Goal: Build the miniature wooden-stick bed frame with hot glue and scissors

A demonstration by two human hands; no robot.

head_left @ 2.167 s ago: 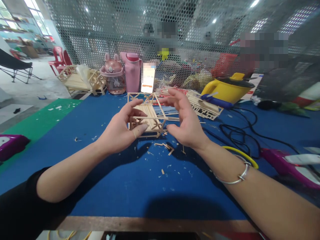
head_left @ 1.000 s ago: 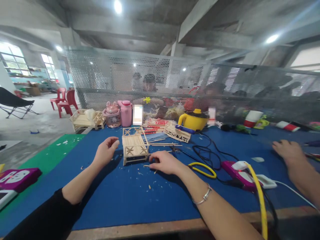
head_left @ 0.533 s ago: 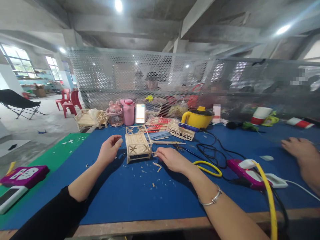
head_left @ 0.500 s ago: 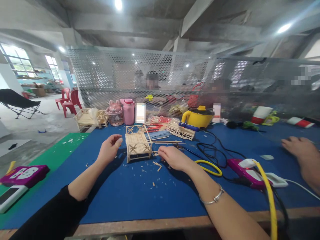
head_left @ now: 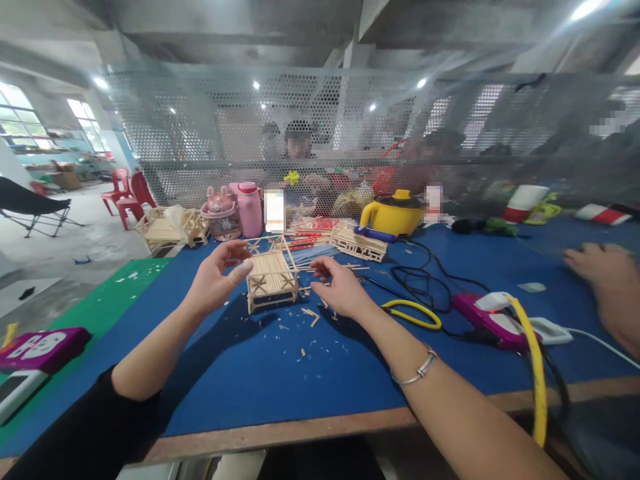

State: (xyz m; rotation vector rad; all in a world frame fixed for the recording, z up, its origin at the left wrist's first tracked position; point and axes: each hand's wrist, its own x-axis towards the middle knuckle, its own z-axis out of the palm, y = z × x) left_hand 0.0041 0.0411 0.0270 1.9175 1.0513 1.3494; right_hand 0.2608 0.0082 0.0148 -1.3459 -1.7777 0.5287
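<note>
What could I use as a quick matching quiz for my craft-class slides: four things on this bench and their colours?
Things:
1. pot
2. flask
3. stick frame
4. table mat

Colours:
a. blue
b. pale wood
c. yellow
d. pink

Pairs: 1-c, 2-d, 3-b, 4-a

The small stick-built wooden frame model [head_left: 271, 281] sits on the blue table mat [head_left: 280, 373], left hand [head_left: 215, 280] just left of it, right hand [head_left: 340, 290] just right. Behind stand the pink lidded jug [head_left: 249, 208] and yellow cooking pot [head_left: 397, 213]; yellow-handled cutters [head_left: 413, 313] lie right.
</note>
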